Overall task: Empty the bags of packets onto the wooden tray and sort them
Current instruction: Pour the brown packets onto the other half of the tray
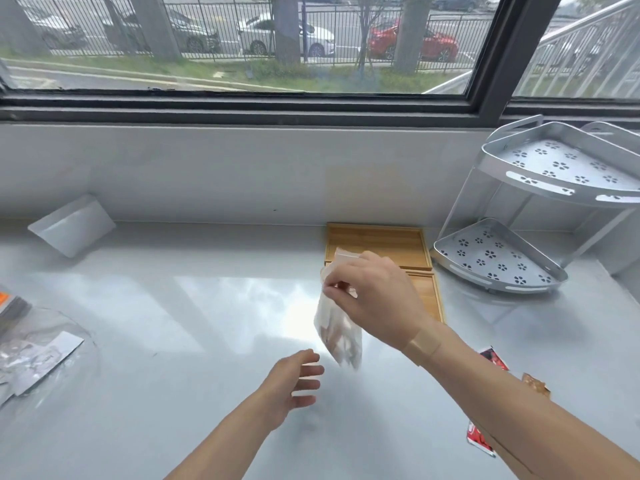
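Note:
My right hand [375, 299] pinches the top of a clear plastic bag [337, 332] that hangs above the counter, with brownish packets showing through its lower half. Just behind the hand lies the wooden tray [377, 240], two compartments visible, the near one partly hidden by my hand. My left hand [294, 382] hovers below and left of the bag, fingers relaxed and spread, holding nothing. Red packets [493, 358] and a brown packet [536, 384] lie on the counter by my right forearm. Another red packet [479, 443] lies nearer me.
A clear bag with silver packets [38, 355] lies at the left edge. A white folded pouch [71, 225] leans against the wall at back left. A two-tier metal corner rack [540, 209] stands at the right, close to the tray.

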{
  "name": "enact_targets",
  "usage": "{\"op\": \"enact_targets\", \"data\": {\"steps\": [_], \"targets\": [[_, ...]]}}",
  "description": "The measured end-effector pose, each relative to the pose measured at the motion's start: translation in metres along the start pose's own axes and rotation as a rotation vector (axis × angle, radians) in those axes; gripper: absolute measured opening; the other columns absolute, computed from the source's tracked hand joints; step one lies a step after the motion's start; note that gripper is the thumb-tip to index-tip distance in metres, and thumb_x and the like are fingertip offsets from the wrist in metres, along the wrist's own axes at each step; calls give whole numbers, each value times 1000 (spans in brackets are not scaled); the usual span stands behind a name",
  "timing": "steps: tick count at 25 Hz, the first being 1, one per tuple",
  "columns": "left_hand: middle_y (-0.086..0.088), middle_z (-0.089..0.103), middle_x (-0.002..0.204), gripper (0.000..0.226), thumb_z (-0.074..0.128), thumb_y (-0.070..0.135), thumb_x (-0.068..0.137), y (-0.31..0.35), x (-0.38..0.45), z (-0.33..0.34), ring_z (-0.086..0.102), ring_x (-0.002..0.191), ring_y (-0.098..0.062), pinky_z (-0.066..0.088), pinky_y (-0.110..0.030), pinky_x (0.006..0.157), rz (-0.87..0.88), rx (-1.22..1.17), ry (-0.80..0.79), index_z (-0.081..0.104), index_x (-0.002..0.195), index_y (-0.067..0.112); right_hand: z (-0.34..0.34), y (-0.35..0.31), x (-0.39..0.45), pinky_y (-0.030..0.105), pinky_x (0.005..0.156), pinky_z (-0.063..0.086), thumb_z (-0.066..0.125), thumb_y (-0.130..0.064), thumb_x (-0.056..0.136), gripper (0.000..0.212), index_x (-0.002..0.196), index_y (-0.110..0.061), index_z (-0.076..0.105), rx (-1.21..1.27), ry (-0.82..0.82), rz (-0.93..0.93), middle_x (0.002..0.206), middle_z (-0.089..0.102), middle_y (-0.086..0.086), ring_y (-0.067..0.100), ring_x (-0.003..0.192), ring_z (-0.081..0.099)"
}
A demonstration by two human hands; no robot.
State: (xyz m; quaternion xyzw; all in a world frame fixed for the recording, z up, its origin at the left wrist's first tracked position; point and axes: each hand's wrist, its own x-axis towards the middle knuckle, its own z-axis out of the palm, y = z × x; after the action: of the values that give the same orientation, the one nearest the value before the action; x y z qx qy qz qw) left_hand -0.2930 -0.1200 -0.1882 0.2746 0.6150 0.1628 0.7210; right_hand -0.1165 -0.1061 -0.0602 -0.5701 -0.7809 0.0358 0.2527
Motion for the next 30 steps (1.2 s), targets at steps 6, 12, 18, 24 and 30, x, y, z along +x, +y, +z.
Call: {"op": "enact_targets", "data": {"steps": [6,12,18,24,30], "targets": [[0,70,102,17,54,24,97,27,17,10,61,92,-17,45,-30,74,87,-301,-219,68,104,19,-20,25,23,37,67,50,71,-27,84,4,86,-24,72,64,78,40,75,71,-10,21,75,58],[7,73,88,4,62,24,94,84,48,13,61,83,-11,41,-26,67,160,-395,-71,64,98,22,-38,83,56,39,76,54,69,-24,87,8,95,-24,73,126,51,210,77,67,-11,18,80,62],[7,66,73,12,66,18,92,168,81,23,57,66,-8,39,-24,60,327,-249,83,63,80,22,-15,172,92,31,84,52,68,-25,87,11,92,-20,75,254,39,548,92,75,-2,15,87,67],[4,67,82,8,73,22,88,235,119,31,57,71,-12,44,-26,64,377,-20,149,65,85,20,59,248,99,30,72,44,71,-28,86,8,79,-24,72,554,22,886,80,70,-2,14,74,56],[0,63,73,16,72,18,88,277,148,57,54,62,-12,40,-24,58,441,178,213,62,75,18,117,280,92,29,57,43,72,-21,86,18,69,-21,70,740,4,1077,61,60,-4,13,58,50]]}}
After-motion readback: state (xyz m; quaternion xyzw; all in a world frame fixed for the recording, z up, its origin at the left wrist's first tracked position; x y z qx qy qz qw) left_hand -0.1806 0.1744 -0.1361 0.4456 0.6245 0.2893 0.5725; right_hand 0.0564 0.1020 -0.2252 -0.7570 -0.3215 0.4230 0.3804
